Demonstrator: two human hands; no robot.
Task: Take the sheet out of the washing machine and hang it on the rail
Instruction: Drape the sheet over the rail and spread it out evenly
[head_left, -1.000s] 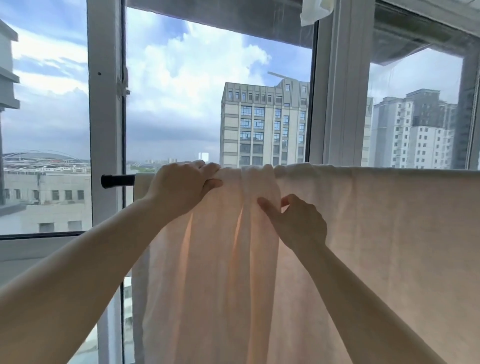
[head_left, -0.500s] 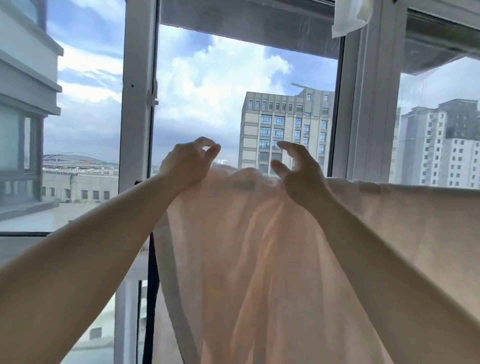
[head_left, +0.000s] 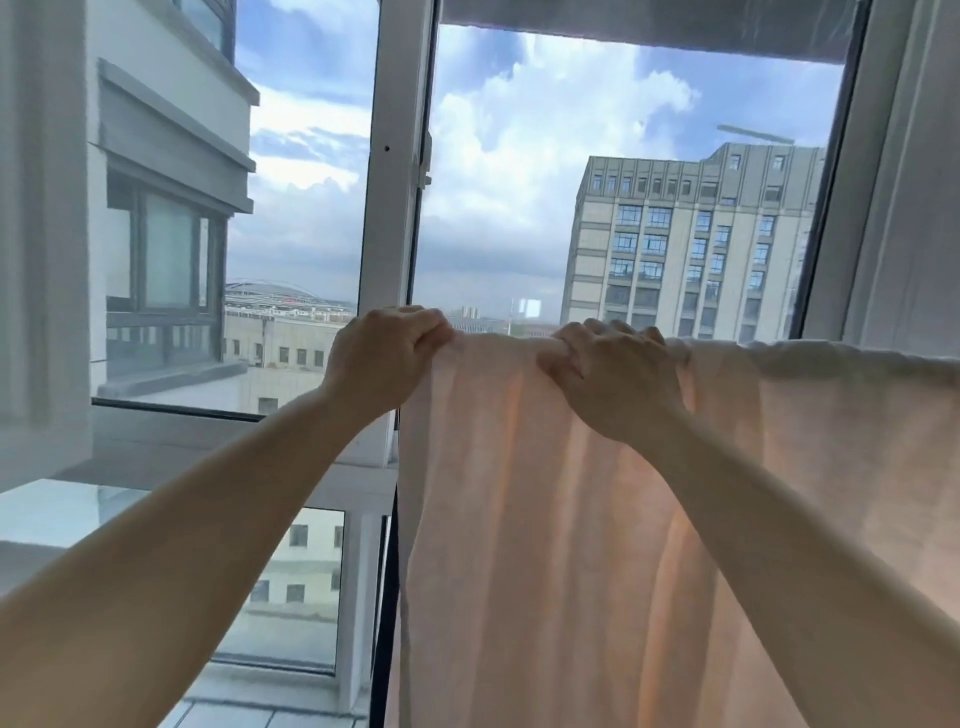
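Two hands up at the top edge of the sheet (head_left: 545, 519). Left hand (head_left: 382, 358) curled into a fist at the sheet's left corner, fingers (head_left: 421, 325) closed on the cloth. Right hand (head_left: 618, 379) just to the right, fingers (head_left: 608, 332) hooked over the top fold and gripping it, thumb pressed on the near side. Short stretch of taut edge between the two.

Sheet pale, pinkish cream, thin enough to glow orange where daylight comes through. Draped over the rail, which is hidden under the fold; top edge running level from the left hand off to the right side of the view. Long soft vertical folds below the hands, smoother cloth further right. Left edge hanging straight down past the bottom of the view, beside a dark upright strip.

Behind, a white-framed window (head_left: 397, 156) with a tall mullion between panes and a lower pane beneath the sill. Outside, blue sky with heavy white cloud, a grey-beige tower block (head_left: 691, 244) at right, a neighbouring wall with a window at left, low buildings far off. White wall or frame at far right.
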